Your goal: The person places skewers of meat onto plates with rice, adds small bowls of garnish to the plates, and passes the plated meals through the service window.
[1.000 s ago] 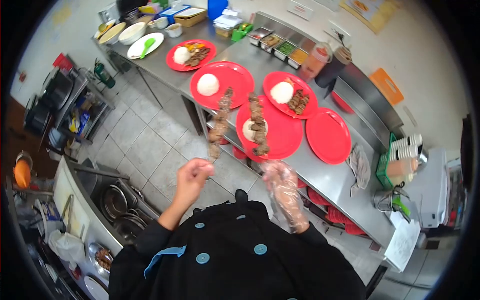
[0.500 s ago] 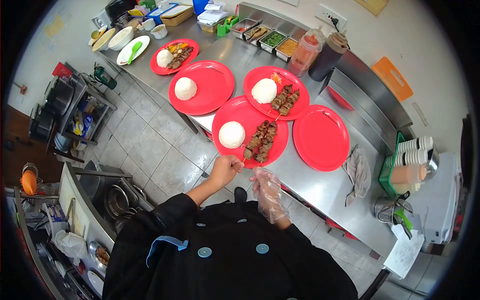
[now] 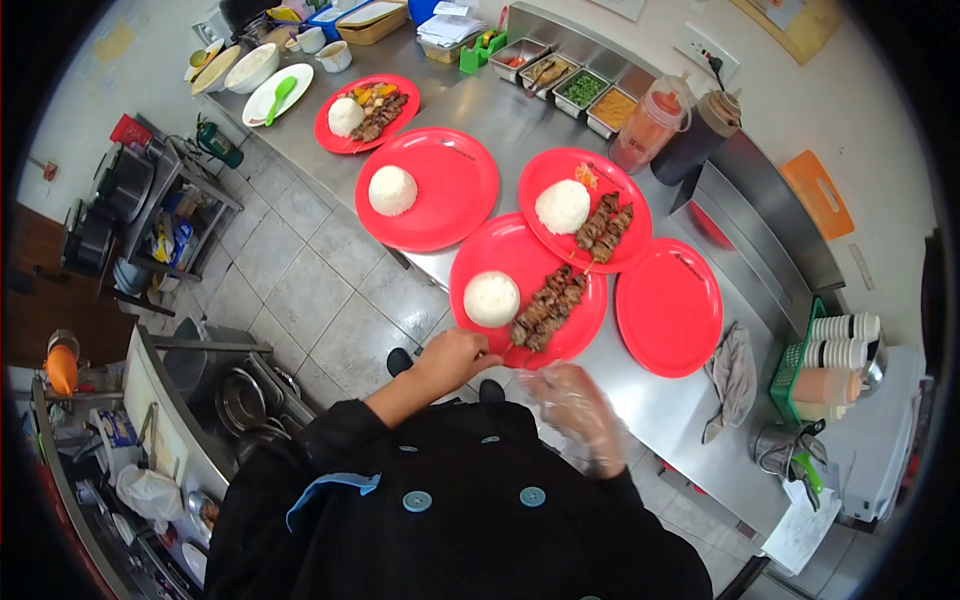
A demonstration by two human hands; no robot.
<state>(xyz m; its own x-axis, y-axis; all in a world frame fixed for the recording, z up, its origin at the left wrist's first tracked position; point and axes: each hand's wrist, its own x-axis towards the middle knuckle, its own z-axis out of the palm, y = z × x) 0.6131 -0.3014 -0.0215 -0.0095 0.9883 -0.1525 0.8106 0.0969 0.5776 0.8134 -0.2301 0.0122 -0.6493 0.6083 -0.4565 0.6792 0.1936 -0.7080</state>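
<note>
Plastic is covering the right hand [image 3: 578, 405], which is hovering, blurred, near the front red plate [image 3: 505, 250] — whether its grip is closing on anything, I cannot tell. Bare fingers of the left hand [image 3: 452, 360] are curling at that plate's rim, beside the meat skewers [image 3: 548, 308]; I cannot tell if they are pinching a stick. Those skewers are lying beside a rice mound [image 3: 491, 299]. Farther out, another red plate [image 3: 545, 172] is overlapping the far side — and sauce bottles [image 3: 652, 125] are standing on the worktop [image 3: 680, 410].
</note>
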